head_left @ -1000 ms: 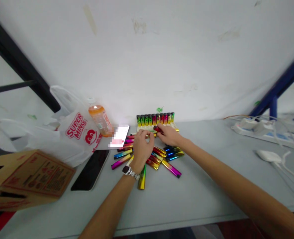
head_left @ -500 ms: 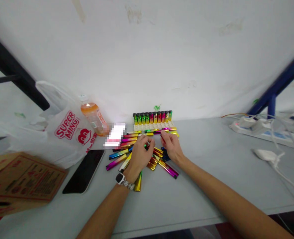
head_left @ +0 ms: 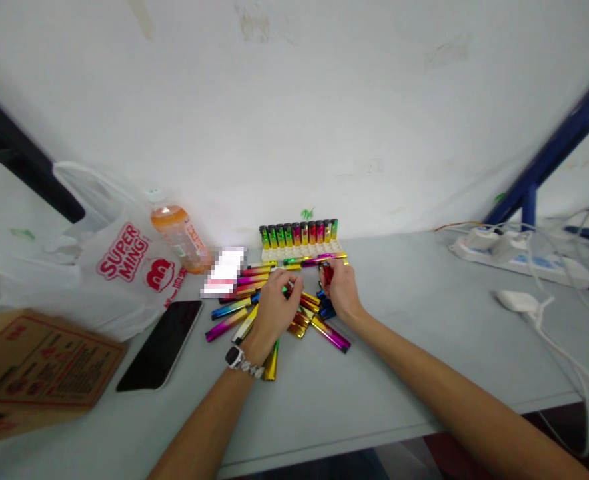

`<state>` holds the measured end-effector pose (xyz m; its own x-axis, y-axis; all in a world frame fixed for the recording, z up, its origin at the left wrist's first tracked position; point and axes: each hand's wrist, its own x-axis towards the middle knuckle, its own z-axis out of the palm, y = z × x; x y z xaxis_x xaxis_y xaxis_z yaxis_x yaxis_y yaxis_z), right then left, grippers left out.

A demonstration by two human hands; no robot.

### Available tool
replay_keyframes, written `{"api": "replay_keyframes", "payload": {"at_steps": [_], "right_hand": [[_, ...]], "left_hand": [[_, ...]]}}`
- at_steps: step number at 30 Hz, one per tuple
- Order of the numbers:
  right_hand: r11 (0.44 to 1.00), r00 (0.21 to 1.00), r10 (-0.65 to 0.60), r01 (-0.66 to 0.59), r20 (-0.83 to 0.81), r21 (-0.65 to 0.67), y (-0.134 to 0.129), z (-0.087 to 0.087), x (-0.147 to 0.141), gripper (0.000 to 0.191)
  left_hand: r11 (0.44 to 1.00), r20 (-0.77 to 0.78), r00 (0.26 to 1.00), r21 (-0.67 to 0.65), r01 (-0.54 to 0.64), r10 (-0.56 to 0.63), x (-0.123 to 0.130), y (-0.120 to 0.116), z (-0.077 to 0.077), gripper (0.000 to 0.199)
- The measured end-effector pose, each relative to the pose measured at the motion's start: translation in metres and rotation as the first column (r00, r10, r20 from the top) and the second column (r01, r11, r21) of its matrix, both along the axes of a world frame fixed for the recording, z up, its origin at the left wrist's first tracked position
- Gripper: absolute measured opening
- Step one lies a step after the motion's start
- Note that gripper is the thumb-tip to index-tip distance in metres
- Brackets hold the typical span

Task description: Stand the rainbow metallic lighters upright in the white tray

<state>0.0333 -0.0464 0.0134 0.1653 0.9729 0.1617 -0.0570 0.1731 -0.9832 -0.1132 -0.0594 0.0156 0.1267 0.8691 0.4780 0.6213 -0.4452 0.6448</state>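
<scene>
Metallic lighters in mixed colours lie in a loose pile, among them a purple-and-gold lighter (head_left: 332, 335) at its right. My right hand (head_left: 343, 293) pinches a red lighter (head_left: 328, 272) at the pile's right edge. Over the middle of the pile, my left hand (head_left: 278, 301) is closed with its fingers curled. A bit of green and black shows between its fingers and thumb, but what it holds is hidden. Behind both hands stands a white tray (head_left: 299, 253) with holes; several lighters (head_left: 296, 233) are upright in its back row.
Left of the pile are a blurred-out white card (head_left: 224, 270), a phone (head_left: 160, 347), an orange drink bottle (head_left: 182, 237), a white plastic bag (head_left: 124, 293) and a cardboard box (head_left: 44, 370). At right lie a power strip (head_left: 524, 257) and a white charger (head_left: 517, 300) with cables.
The view has shifted slightly. My right hand has turned, and the red lighter in its fingers shows more. My left hand stays curled over the pile.
</scene>
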Motion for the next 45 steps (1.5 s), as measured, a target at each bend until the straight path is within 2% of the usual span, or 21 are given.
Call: {"api": "replay_keyframes", "payload": {"at_steps": [5,9,11,16,21,27,32,36,40,42,45], "right_hand": [[0.995,0.987,0.097,-0.093,-0.131,0.038,0.002,0.002,-0.003,0.054],[0.976,0.975,0.210,-0.206,-0.067,0.065,0.003,0.000,-0.003,0.045],[0.972,0.973,0.229,-0.226,-0.038,0.068,0.002,-0.003,-0.004,0.043],[0.985,0.984,0.076,-0.099,0.160,0.141,-0.003,-0.004,-0.004,0.040],[0.979,0.947,-0.003,-0.062,0.322,0.192,-0.006,-0.001,-0.002,0.032],[0.987,0.940,-0.011,-0.044,0.342,0.152,-0.003,-0.003,-0.002,0.021],[0.987,0.947,-0.007,-0.044,0.320,0.153,-0.002,-0.005,-0.002,0.028],[0.974,0.965,0.096,-0.142,0.244,0.178,0.001,-0.006,0.001,0.023],[0.934,0.934,0.252,-0.303,0.253,0.190,0.010,-0.004,0.016,0.024],[0.930,0.929,0.186,-0.272,0.320,0.247,0.018,-0.001,0.029,0.025],[0.933,0.910,-0.047,-0.107,0.411,0.344,0.035,0.003,0.054,0.027]], "left_hand": [[1.000,-0.006,1.000,-0.011,-0.009,0.009,-0.002,0.001,0.000,0.025],[1.000,-0.001,1.000,-0.007,-0.016,0.016,-0.003,0.002,0.000,0.025],[1.000,-0.005,1.000,-0.007,-0.022,0.022,-0.003,0.002,0.000,0.024],[0.999,-0.012,0.999,-0.012,-0.035,0.034,-0.002,0.001,0.000,0.025],[0.999,-0.016,0.999,-0.015,-0.030,0.030,-0.002,0.000,0.002,0.026],[1.000,-0.024,1.000,0.004,-0.005,0.005,-0.001,0.001,0.001,0.024],[1.000,-0.076,0.997,-0.007,0.021,-0.022,-0.001,0.001,-0.002,0.021],[0.994,-0.239,0.965,0.004,0.113,-0.109,-0.005,0.001,-0.003,0.009],[0.977,-0.342,0.917,-0.020,0.210,-0.205,-0.007,-0.002,0.000,0.007],[0.971,-0.348,0.907,-0.042,0.236,-0.236,-0.007,-0.004,0.002,0.008],[0.964,-0.337,0.903,-0.059,0.260,-0.265,-0.007,-0.005,0.004,0.013]]}}
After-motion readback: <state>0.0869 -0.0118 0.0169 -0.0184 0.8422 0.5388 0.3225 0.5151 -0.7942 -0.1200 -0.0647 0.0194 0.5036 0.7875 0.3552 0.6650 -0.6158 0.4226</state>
